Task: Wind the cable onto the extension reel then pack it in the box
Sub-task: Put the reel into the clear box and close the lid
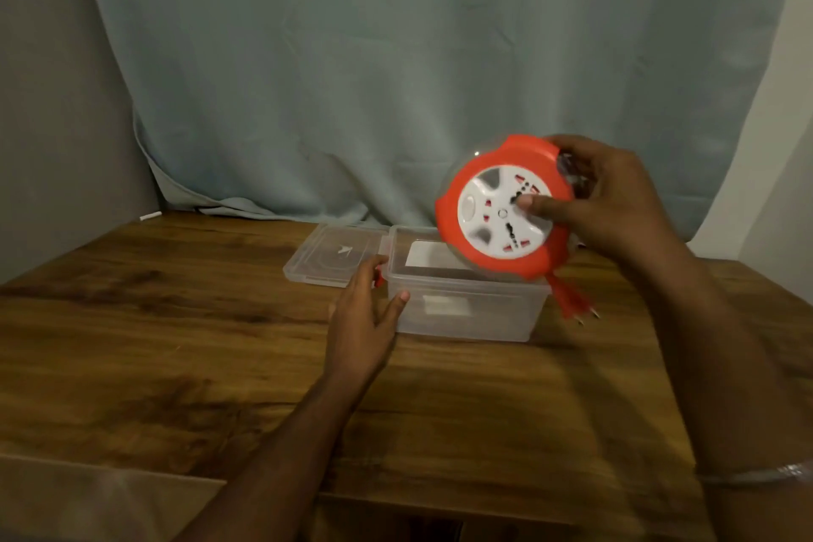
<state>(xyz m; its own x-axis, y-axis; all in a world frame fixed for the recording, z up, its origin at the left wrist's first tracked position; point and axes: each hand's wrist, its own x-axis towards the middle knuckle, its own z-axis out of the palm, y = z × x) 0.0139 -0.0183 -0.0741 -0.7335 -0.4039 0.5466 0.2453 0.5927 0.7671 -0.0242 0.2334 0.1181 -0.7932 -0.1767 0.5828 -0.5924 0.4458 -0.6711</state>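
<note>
Edges: the box (466, 308) sits mid-table, well clear of the near edge; its far rim lies close to the curtain (396, 57).
Open room: bare wood lies to the left and in front of the box; the lid (330, 255) lies flat, touching the box's left side.
Surface: a brown wood-grain table (176, 343).
Room: a pale blue-grey curtain hangs behind; grey wall at left.
Reel (501, 209): round, orange rim, white socket face, tilted on edge above the box's right half.
Plug (574, 299): red, dangling below the reel, outside the box's right corner.
Right hand (616, 202): fingers wrapped on the reel's rim, thumb on its face.
Left hand (365, 317): fingers loosely spread, resting against the box's left wall.
</note>
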